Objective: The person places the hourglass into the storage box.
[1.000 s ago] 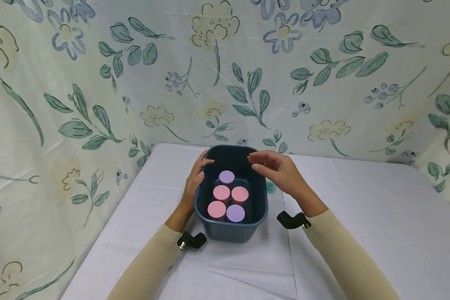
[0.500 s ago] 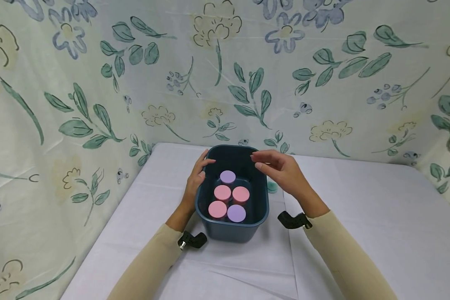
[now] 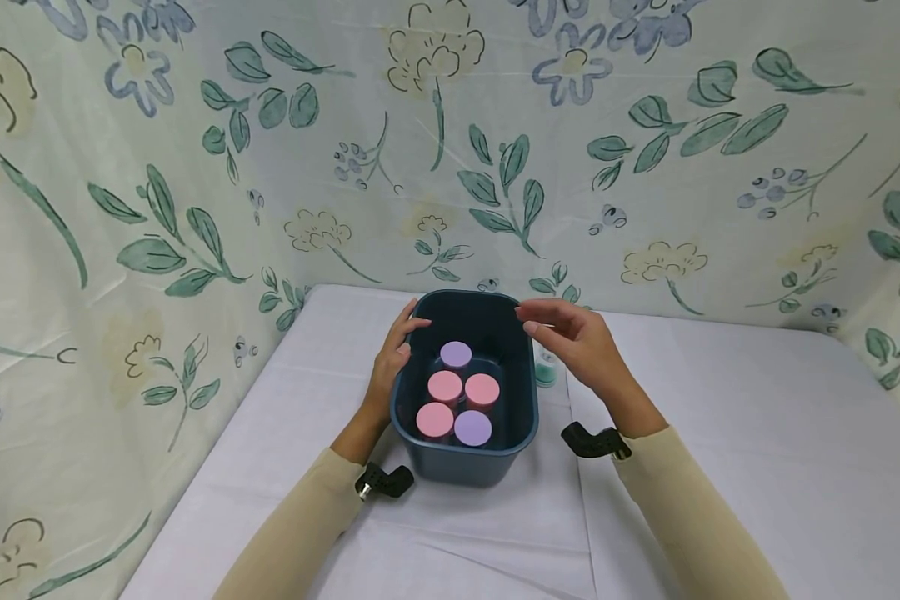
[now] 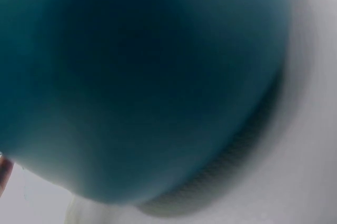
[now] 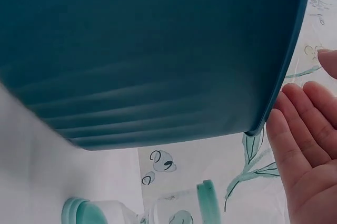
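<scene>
A dark teal plastic bin (image 3: 461, 468) stands on the white-covered table. Inside it are several jars, three with pink lids (image 3: 445, 387) and two with purple lids (image 3: 472, 428). My left hand (image 3: 390, 367) holds the bin's left side, a finger reaching over the rim. At the bin's far right corner, my right hand (image 3: 573, 342) holds nothing, its fingers loosely bent by the rim. The right wrist view shows those fingertips (image 5: 279, 116) right at the rim. The bin's blurred wall (image 4: 131, 87) fills most of the left wrist view.
Right of the bin, partly beneath my right hand, is a clear jar with a teal lid (image 3: 545, 375). Two teal lids show in the right wrist view, the nearer lid (image 5: 89, 214) and the farther lid (image 5: 208, 203). A floral cloth (image 3: 450, 167) hangs behind the table.
My right hand has shifted slightly right, from over the bin's edge to just outside the corner, uncovering more of the clear jar. The left hand keeps its place on the bin.
</scene>
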Action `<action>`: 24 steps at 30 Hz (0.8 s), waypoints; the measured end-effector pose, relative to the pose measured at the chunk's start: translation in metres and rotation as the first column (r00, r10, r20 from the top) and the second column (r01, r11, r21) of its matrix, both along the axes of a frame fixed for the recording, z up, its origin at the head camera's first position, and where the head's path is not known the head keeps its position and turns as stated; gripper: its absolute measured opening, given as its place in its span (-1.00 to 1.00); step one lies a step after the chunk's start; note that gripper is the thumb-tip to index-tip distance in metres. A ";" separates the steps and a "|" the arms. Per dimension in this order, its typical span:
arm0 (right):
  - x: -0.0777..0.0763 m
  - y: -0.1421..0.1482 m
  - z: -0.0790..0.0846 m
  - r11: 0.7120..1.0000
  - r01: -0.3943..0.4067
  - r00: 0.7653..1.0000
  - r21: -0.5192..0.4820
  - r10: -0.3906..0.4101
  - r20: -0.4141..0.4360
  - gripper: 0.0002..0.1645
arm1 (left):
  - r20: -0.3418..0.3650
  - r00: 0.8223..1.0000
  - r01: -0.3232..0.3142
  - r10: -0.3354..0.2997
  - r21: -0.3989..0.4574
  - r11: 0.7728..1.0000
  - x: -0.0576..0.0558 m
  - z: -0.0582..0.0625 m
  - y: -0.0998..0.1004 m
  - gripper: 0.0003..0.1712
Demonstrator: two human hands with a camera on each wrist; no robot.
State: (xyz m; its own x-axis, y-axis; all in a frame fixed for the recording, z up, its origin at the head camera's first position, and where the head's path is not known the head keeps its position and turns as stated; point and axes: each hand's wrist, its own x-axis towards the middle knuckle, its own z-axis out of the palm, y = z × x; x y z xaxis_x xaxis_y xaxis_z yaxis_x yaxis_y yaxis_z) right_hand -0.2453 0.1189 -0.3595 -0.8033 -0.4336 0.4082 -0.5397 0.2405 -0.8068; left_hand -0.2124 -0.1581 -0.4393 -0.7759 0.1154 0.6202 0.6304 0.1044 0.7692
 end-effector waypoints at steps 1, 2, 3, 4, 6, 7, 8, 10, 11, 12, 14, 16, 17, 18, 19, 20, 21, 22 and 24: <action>-0.001 0.000 0.000 1.000 0.007 1.000 0.000 -0.007 -0.005 -0.58 | 0.000 1.000 0.000 0.000 -0.003 1.000 0.000 0.000 0.000 -0.48; -0.001 0.001 0.000 1.000 0.014 1.000 -0.003 -0.014 -0.007 -0.58 | 0.002 1.000 -0.002 0.002 -0.006 1.000 -0.001 0.000 0.000 -0.48; -0.002 0.002 0.000 1.000 0.023 1.000 -0.004 -0.023 -0.011 -0.58 | 0.002 1.000 -0.002 0.002 -0.007 1.000 -0.002 -0.001 0.000 -0.48; -0.002 0.002 0.000 1.000 0.031 0.999 -0.003 -0.031 -0.016 -0.58 | 0.001 1.000 -0.002 0.002 -0.009 1.000 -0.002 -0.001 0.000 -0.48; -0.002 0.004 0.000 0.999 0.047 0.999 -0.010 -0.048 -0.019 -0.58 | -0.003 1.000 0.000 0.000 -0.013 1.000 -0.003 -0.001 0.001 -0.48; -0.002 0.005 0.000 0.998 0.056 0.998 -0.011 -0.056 -0.023 -0.58 | -0.006 1.000 0.002 -0.002 -0.011 1.000 -0.003 -0.001 0.001 -0.49; -0.003 0.006 0.000 0.998 0.064 0.998 -0.016 -0.064 -0.024 -0.59 | -0.008 1.000 0.005 -0.005 -0.010 1.000 -0.003 -0.001 0.001 -0.49; -0.004 0.007 -0.001 0.997 0.077 0.997 -0.028 -0.077 -0.024 -0.59 | -0.015 1.000 0.008 -0.008 -0.005 1.000 -0.003 0.000 0.001 -0.49; -0.005 0.008 -0.002 0.996 0.081 0.996 -0.035 -0.082 -0.022 -0.59 | -0.016 1.000 0.009 -0.009 -0.001 1.000 -0.003 0.001 0.001 -0.49; -0.007 0.009 -0.004 0.996 0.083 0.996 -0.044 -0.084 -0.017 -0.58 | -0.017 1.000 0.009 -0.009 0.001 1.000 -0.003 0.001 0.001 -0.50; -0.011 0.011 -0.009 0.994 0.086 0.996 -0.060 -0.087 -0.007 -0.58 | -0.015 1.000 0.007 -0.006 0.007 1.000 -0.001 0.002 0.001 -0.50; -0.017 0.013 -0.016 0.993 0.092 0.996 -0.069 -0.092 0.006 -0.57 | -0.013 1.000 0.004 -0.004 0.009 1.000 0.000 0.002 0.000 -0.50; -0.021 0.014 -0.020 0.993 0.097 0.995 -0.072 -0.097 0.010 -0.57 | -0.010 1.000 0.002 -0.002 0.006 1.000 0.001 0.002 0.000 -0.50; -0.024 0.015 -0.024 0.992 0.106 0.994 -0.070 -0.106 0.011 -0.57 | -0.009 1.000 0.000 0.000 0.001 1.000 0.001 0.002 0.000 -0.50; -0.026 0.017 -0.028 0.991 0.115 0.993 -0.069 -0.114 0.013 -0.57 | -0.008 1.000 0.000 0.000 -0.003 1.000 0.001 0.002 0.000 -0.50; -0.029 0.018 -0.032 0.990 0.121 0.993 -0.073 -0.120 0.017 -0.57 | -0.009 1.000 0.001 -0.001 -0.007 1.000 0.000 0.001 0.000 -0.50; -0.031 0.019 -0.034 0.989 0.125 0.992 -0.078 -0.124 0.021 -0.57 | -0.010 1.000 0.001 -0.001 -0.009 1.000 0.000 0.001 -0.001 -0.50; -0.032 0.021 -0.036 0.988 0.127 0.992 -0.084 -0.126 0.023 -0.57 | -0.011 1.000 0.001 -0.001 -0.009 1.000 0.000 0.000 -0.001 -0.50; -0.034 0.022 -0.039 0.987 0.125 0.992 -0.099 -0.123 0.028 -0.57 | -0.015 1.000 0.003 -0.003 -0.005 1.000 -0.001 -0.001 -0.001 -0.49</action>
